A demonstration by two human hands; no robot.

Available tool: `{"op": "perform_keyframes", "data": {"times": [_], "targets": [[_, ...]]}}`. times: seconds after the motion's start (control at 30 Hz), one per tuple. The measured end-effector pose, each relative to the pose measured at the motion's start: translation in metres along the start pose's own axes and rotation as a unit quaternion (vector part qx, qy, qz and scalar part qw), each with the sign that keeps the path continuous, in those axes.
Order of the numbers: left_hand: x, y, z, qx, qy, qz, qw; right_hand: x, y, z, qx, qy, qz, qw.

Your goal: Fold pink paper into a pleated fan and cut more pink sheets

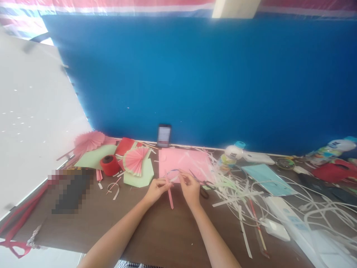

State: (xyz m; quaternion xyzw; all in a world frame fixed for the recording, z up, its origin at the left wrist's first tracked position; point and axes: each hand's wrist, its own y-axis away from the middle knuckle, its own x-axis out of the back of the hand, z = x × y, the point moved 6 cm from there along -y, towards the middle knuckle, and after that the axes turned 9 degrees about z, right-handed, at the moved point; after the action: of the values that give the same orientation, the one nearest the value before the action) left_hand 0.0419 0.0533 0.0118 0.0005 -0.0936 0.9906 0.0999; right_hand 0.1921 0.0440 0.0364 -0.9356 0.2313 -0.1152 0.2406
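Observation:
Over the dark brown table, my left hand [157, 190] pinches a narrow pink paper strip [170, 197], whose lower end hangs down past the fingers. My right hand [190, 188] is closed in a pinch on a thin, pale curved strip [175, 175] that arches between both hands; its far side looks bluish. Behind the hands lies a pink paper sheet [184, 158] with pale strips on it. Black-handled scissors [205, 191] lie just right of my right hand, partly hidden by it.
On the left are folded pink paper fans [136, 160], green paper [142, 178] and a red spool [109, 165]. A phone [164, 135] leans against the blue panel. To the right, a heap of paper strips [231, 190], bottles [232, 154], a blue packet [269, 178], cables and a power strip [290, 219] crowd the table.

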Motion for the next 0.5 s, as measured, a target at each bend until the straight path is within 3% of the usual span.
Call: {"op": "perform_keyframes", "data": {"times": [0.13,0.37,0.43,0.5], "targets": [[-0.002,-0.001,0.0,-0.003,0.005,0.004,1.0,-0.002,0.0,0.002,-0.014,-0.003,-0.014,1.0],[0.004,-0.003,-0.003,0.011,0.011,0.076,0.997,-0.005,0.014,-0.031,0.173,0.043,-0.043,0.983],[0.004,-0.002,-0.004,0.014,0.022,0.079,0.997,-0.002,0.015,-0.031,0.15,0.015,-0.013,0.988],[0.004,-0.002,-0.004,0.02,0.034,0.079,0.996,-0.002,0.011,-0.023,0.08,-0.017,0.007,0.997]]}}
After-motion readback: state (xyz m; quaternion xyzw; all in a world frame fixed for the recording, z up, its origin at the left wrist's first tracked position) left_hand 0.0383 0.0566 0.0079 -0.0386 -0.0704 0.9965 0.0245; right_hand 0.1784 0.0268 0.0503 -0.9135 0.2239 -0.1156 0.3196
